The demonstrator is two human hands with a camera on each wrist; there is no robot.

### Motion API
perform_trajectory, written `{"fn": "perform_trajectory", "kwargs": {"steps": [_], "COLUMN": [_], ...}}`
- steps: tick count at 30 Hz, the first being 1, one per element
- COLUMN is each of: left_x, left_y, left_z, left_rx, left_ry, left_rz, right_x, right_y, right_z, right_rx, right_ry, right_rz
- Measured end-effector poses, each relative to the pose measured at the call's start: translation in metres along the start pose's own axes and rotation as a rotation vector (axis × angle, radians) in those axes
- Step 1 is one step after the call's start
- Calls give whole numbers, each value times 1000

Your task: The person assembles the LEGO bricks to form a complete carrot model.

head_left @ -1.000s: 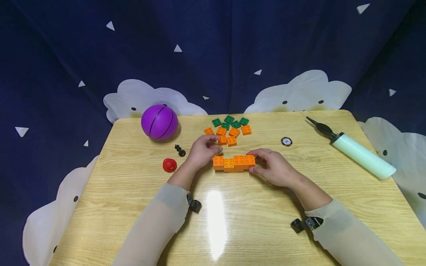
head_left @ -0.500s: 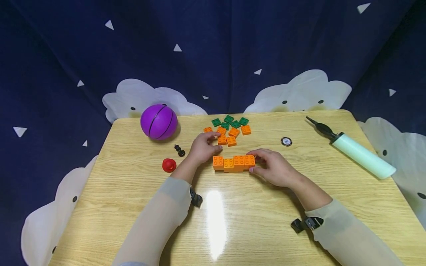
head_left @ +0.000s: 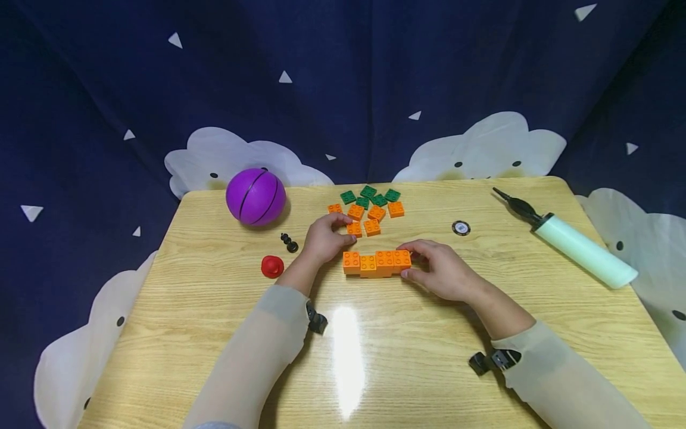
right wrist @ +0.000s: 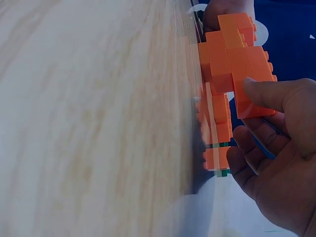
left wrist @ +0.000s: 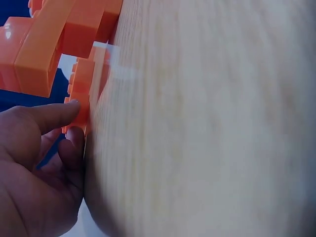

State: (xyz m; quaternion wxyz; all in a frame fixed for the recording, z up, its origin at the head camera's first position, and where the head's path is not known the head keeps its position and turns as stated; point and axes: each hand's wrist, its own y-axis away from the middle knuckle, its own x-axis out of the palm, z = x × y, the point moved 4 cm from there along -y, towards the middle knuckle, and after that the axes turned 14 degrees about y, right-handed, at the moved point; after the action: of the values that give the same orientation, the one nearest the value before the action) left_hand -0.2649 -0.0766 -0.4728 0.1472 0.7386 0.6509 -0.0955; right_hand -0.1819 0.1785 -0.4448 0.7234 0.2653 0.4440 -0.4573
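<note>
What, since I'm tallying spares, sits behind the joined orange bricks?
Behind the joined orange bricks lie loose orange bricks, with green bricks farther back. The left hand partly covers the leftmost orange ones; the joined bricks' far face is hidden.

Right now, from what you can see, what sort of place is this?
Probably an indoor play or recording corner: orange studded plastic bricks lie on a pale wood-grain table, with a dark blue cloud-patterned curtain hung behind.
</note>
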Motion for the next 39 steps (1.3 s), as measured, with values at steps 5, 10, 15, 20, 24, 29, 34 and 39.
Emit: {"fn": "perform_trajectory", "kwargs": {"steps": [5, 10, 15, 20, 24, 29, 34, 39], "left_x": [-2, -3, -5, -7, -10, -12, -15, -17], "left_y": [3, 5, 8, 12, 18, 24, 29, 34], "left_z": [2, 3, 2, 0, -4, -10, -16, -21], "left_rx": [-6, 0, -1, -10, -24, -45, -31, -5], "left_ry": [51, 81, 124, 136, 183, 247, 254, 244], "left_rz": [30, 79, 108, 110, 116, 129, 127, 122], "right_x": [1, 1, 1, 1, 1, 1, 2, 2], "right_y": [0, -1, -1, 0, 0, 0, 0, -1], "right_z": [0, -1, -1, 0, -1, -2, -1, -1], "right_rx": [4, 4, 8, 14, 12, 9, 2, -4], "right_ry": [-2, -2, -4, -2, -2, -5, -7, -2], "right_rz": [7, 9, 9, 9, 3, 2, 0, -5]}}
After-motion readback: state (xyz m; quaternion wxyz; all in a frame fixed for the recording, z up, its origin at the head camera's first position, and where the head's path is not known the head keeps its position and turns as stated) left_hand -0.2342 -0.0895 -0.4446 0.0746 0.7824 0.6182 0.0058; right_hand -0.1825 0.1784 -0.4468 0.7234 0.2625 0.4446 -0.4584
